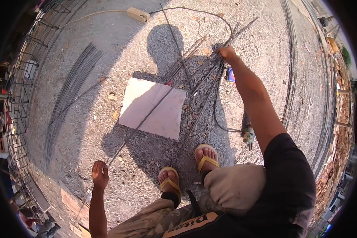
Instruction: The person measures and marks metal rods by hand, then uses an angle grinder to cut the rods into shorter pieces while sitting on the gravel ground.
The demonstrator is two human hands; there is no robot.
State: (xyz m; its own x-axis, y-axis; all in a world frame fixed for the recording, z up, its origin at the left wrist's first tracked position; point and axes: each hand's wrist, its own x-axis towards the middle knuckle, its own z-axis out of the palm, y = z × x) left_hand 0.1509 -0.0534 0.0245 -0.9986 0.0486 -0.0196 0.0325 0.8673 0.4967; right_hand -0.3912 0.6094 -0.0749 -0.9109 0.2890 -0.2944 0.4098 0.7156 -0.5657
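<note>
Dark metal: at eight o'clock the left hand (100,174) grasps one rod (146,117); at one o'clock the right hand (226,53) clenches one rod bundle (242,30); one slab (158,121) lies between.

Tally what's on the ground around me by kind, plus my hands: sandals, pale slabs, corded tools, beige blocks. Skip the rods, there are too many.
Left hand and right hand: 2
Left sandal and right sandal: 2
Pale slab: 1
Corded tool: 1
Beige block: 1
Total: 7
</note>
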